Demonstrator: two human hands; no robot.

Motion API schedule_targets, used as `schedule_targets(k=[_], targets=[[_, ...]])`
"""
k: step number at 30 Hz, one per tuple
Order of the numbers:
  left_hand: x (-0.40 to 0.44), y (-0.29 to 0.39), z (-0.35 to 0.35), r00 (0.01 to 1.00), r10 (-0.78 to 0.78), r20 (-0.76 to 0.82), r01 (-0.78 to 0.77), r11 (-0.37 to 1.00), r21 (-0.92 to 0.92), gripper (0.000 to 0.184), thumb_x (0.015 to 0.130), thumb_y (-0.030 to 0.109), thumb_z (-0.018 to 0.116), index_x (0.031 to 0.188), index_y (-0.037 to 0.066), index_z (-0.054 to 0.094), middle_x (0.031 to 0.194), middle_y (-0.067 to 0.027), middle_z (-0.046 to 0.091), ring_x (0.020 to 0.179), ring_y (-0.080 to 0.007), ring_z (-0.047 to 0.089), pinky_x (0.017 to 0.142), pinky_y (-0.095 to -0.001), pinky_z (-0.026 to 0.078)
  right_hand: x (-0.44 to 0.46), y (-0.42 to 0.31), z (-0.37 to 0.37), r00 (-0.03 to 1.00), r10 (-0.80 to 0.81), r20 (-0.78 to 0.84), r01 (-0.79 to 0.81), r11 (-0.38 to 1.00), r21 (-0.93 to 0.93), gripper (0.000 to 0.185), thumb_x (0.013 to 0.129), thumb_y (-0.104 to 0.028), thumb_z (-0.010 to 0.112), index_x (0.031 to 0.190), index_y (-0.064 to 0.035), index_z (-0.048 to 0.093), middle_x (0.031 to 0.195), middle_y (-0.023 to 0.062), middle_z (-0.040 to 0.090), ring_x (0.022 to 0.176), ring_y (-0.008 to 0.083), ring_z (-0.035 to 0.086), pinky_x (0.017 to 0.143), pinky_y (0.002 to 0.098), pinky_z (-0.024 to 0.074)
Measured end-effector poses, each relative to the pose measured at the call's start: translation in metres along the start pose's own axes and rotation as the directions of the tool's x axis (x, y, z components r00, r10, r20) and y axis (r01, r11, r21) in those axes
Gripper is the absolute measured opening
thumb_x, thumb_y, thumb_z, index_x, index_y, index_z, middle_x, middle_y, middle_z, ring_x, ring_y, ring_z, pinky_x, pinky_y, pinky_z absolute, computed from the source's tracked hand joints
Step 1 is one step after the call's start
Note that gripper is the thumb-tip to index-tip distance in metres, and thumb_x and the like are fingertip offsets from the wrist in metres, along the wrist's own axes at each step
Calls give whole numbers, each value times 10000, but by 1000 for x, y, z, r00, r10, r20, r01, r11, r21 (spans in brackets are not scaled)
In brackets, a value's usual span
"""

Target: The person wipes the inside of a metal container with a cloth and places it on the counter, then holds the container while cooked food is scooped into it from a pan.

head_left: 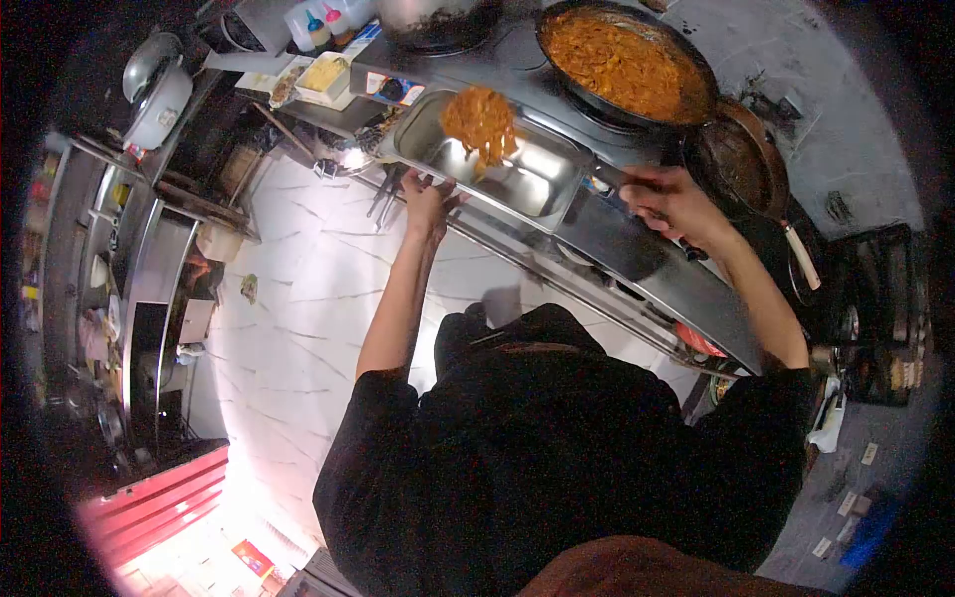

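My left hand [428, 202] is closed at the near left edge of a rectangular steel food pan [542, 205], its fingertips partly hidden by the rim. My right hand [678, 206] is wrapped round a black-handled utensil [693, 252] to the right of the pan. A clump of orange-brown saucy food [477, 121] shows over the far left part of the pan, apparently on the utensil's head, which the food hides. Beyond my right hand, a large wok [708, 75] holds much more of the same food [622, 60].
A dark pan [736, 164] with a pale handle stands right of the wok. At the back left are a big pot [438, 20], squeeze bottles [316, 28] and a tub of yellow food [323, 75]. The steel counter edge runs diagonally above a white marbled floor [298, 259].
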State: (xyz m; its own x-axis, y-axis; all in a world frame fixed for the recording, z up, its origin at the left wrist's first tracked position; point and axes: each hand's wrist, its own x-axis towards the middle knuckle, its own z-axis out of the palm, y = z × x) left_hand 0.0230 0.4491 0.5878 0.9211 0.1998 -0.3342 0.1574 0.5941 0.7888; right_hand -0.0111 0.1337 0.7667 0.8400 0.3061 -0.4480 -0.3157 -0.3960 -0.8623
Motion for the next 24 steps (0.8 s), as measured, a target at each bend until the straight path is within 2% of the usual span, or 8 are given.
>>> schedule_targets(k=[1, 2, 4, 7, 10, 19, 22, 24], targets=[[2, -2, -3, 1000, 5, -11, -5, 1000, 4, 519, 764, -111, 421, 1176, 99, 185, 1218, -149, 316, 888, -222, 503, 665, -387, 564, 15, 11, 2, 999, -10, 34, 12, 998, -66, 403, 830, -204, 579, 1181, -29, 487, 657, 41, 512, 431, 75, 424, 356, 205, 294], [-1, -1, 0, 1000, 9, -23, -9, 1000, 8, 516, 761, -117, 409, 1173, 99, 187, 1220, -147, 313, 886, -220, 503, 664, -388, 564, 34, 28, 5, 958, -285, 15, 272, 896, -350, 402, 828, -200, 572, 1182, -31, 486, 678, 67, 533, 465, 115, 469, 385, 243, 332], [-5, 1, 4, 1000, 12, -27, -12, 1000, -11, 513, 753, -128, 384, 1170, 100, 191, 1228, -146, 305, 885, -219, 501, 663, -393, 564, 67, 57, 10, 671, -710, 212, 565, 305, -766, 400, 825, -193, 558, 1186, -37, 485, 719, 118, 575, 534, 196, 560, 442, 319, 408], [-8, 2, 5, 1000, 17, -11, -18, 998, -64, 517, 741, -144, 355, 1167, 101, 194, 1244, -147, 291, 886, -220, 500, 667, -399, 563, 52, 29, 24, 779, -600, 182, 326, 140, -935, 392, 814, -165, 529, 1186, -52, 483, 798, 169, 590, 704, 290, 604, 560, 421, 458], [-4, 0, 2, 999, 36, 0, -36, 998, -53, 523, 734, -153, 344, 1165, 103, 195, 1250, -146, 283, 884, -220, 500, 673, -400, 561, 26, -16, 33, 893, -432, 128, 145, 5, -989, 395, 791, -125, 511, 1179, -56, 486, 819, 163, 589, 720, 304, 596, 570, 421, 476], [-6, 1, 3, 999, 43, -1, -43, 999, -32, 520, 752, -159, 377, 1167, 93, 191, 1273, -163, 251, 925, -241, 489, 690, -397, 559, 39, 10, 41, 839, -462, 287, 268, -108, -957, 477, 702, -78, 550, 1176, -60, 495, 801, 143, 590, 638, 277, 597, 554, 369, 486], [-5, -1, 2, 998, 53, -13, -54, 998, -39, 510, 769, -147, 404, 1167, 87, 188, 1273, -170, 245, 959, -258, 480, 694, -394, 559, 28, 0, 32, 851, -458, 258, 271, -37, -962, 516, 665, -55, 569, 1176, -59, 499, 811, 143, 583, 663, 270, 593, 556, 366, 488], [-7, 1, 4, 997, 72, -3, -72, 997, -22, 508, 778, -138, 421, 1169, 85, 185, 1269, -171, 247, 981, -268, 471, 695, -395, 559, 28, 4, 32, 847, -465, 257, 240, -97, -966, 529, 653, -52, 577, 1176, -65, 500, 842, 140, 579, 715, 260, 592, 561, 357, 488]])
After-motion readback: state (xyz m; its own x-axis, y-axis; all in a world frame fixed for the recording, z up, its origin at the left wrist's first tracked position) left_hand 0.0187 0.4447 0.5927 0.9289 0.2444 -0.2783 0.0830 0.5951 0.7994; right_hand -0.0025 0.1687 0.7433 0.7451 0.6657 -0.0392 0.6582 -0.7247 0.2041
